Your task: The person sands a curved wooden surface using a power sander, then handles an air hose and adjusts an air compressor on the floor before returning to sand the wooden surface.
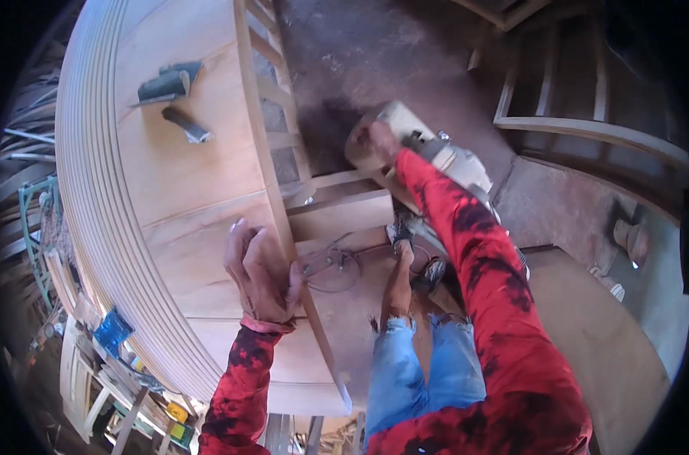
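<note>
A long panelled wooden piece with a ribbed edge lies before me on the left. My left hand rests at its near long edge, fingers curled and nothing seen in them. My right hand is stretched out over a pale machine, at its rounded far end; blur hides whether the fingers grip anything there. Farther up on the panel lie dark curled pieces, which look like sandpaper, and a smaller rolled piece with a lighter end.
A slatted wooden frame stands along the panel's right side, with a wooden block jutting out near my feet. Another wooden frame is at upper right. A large brown board lies at lower right. Wood offcuts are piled at left.
</note>
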A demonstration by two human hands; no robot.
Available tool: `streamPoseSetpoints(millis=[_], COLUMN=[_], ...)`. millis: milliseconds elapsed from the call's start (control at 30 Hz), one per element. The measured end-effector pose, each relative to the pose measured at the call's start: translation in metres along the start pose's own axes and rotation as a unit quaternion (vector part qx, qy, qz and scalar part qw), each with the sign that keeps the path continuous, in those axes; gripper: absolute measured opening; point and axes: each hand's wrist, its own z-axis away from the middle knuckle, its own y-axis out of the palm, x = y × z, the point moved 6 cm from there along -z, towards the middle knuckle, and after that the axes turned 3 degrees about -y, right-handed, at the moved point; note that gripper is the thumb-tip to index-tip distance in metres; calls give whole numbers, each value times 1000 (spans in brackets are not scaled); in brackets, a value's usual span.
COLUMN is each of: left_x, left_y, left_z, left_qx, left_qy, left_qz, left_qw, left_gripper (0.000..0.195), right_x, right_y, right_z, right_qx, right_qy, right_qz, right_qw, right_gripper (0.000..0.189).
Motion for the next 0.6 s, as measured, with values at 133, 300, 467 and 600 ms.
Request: streamPoseSetpoints(millis=[133,300,467,600], left_x=[10,-3,22,10], left_y=[-10,10,-8,12], left_z=[1,-15,6,-10], left_qx=[5,17,41,-1], left_qy=[-8,-10,-55,-38], left_qz=[-36,18,-36,49], left_qw=[999,1000,997,998], left_gripper=[63,62,63,64], right_x=[17,30,-10,33], right_y=[19,-87,31,-55], right_z=[-53,-136,-138,-132], right_qx=[-45,-57,17,98], right_qy=[18,-5,-109,-108], right_qz=[-61,-30,18,118], right_qw=[997,998,994,982], right_gripper=[26,17,21,32])
